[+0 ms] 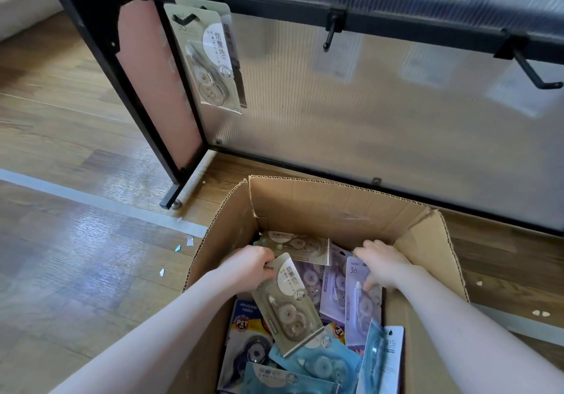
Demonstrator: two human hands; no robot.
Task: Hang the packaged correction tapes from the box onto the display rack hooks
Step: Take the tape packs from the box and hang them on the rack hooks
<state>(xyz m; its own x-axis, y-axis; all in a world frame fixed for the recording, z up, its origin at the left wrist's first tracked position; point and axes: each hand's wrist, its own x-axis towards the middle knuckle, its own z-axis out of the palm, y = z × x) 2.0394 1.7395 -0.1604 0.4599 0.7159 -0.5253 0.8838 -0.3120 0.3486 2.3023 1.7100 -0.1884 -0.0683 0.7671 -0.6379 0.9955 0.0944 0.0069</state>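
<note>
An open cardboard box (335, 207) stands on the floor, filled with several packaged correction tapes in beige, purple and blue. My left hand (251, 264) grips the top of a beige pack (288, 305) inside the box. My right hand (383, 264) holds the upper part of a purple pack (360, 311) further right. On the display rack above, beige packs (210, 61) hang from the leftmost hook (184, 19). Two more hooks, the middle hook (331, 35) and the right hook (534, 73), carry nothing.
The rack's black frame (146, 94) and its translucent panel (381, 112) stand just behind the box. Wooden floor with a tape strip (91, 198) and small paper scraps lies to the left.
</note>
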